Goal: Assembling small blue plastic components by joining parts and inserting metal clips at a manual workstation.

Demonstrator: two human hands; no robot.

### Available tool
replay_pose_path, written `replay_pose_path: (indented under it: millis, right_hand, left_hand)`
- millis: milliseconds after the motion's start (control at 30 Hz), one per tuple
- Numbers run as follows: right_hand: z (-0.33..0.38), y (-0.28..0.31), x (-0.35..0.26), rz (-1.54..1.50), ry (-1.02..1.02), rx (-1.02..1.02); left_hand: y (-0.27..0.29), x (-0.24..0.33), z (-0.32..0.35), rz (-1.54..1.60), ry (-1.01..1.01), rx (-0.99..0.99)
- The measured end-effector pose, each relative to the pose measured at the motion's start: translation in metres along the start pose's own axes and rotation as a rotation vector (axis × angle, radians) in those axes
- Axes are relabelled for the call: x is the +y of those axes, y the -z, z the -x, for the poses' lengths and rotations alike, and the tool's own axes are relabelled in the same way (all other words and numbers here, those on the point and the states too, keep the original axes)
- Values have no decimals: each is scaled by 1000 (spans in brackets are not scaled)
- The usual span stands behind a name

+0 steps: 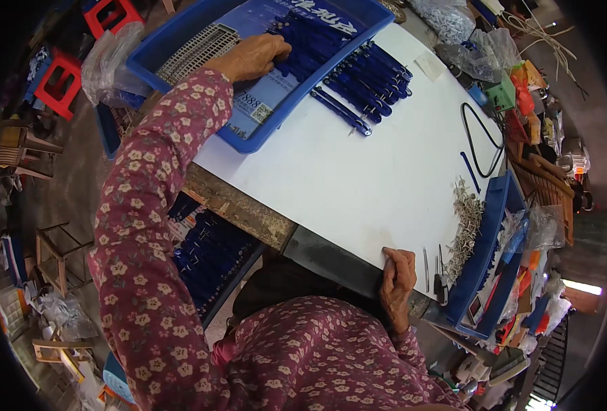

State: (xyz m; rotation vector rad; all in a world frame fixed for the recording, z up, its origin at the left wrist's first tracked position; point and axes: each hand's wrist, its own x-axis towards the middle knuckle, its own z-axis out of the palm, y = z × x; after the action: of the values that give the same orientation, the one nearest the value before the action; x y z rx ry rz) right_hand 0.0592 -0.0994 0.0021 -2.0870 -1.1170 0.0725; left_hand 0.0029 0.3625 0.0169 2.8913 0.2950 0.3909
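Note:
My left hand (254, 58) reaches into a blue plastic tray (252, 142) at the upper left. Its fingers are bent and drawn together at the near side of a pile of dark blue strap-like pieces (307, 42); what sits between the fingertips is hidden. Outside the tray, a row of similar blue straps (365, 79) with shiny metal ends lies on the white tabletop (331, 185). My right hand (398, 284) rests at the table's near edge, fingers loosely curled, with nothing visible in it. Slim tools (439, 277) lie just right of it.
A heap of small metal pieces (466, 222) lies beside a blue bin (478, 267) at the right. A black loop (481, 140) and one thin strap (469, 171) are near the right edge. Below the table's left side, another tray holds blue straps (211, 257). Red stools (60, 85) stand left.

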Motion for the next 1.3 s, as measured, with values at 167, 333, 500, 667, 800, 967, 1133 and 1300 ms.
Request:
replay_pose_path:
  millis: [167,333,500,667,800,967,1133,1300]
  right_hand:
    - [-1,-3,0,19,28,0]
    - [1,-2,1,-5,-19,-18]
    - [0,-5,6,33,41,-5]
    - [0,-4,4,49,28,-20]
    - [0,-6,7,49,34,-2]
    - [0,-6,6,51,33,0]
    - [1,-5,7,66,4,-9]
    - [1,-4,2,41,-8,-29]
  left_hand:
    - [1,2,5,41,-27,-4]
    - [8,10,7,46,-59,-50]
    - [4,9,10,47,-58,41]
    - [6,12,10,92,-59,-13]
    - [8,16,9,207,-11,-136]
    - [-2,23,2,230,-52,-75]
    - [-5,27,-4,65,-110,-53]
    - [-4,14,1,138,-1,-15]
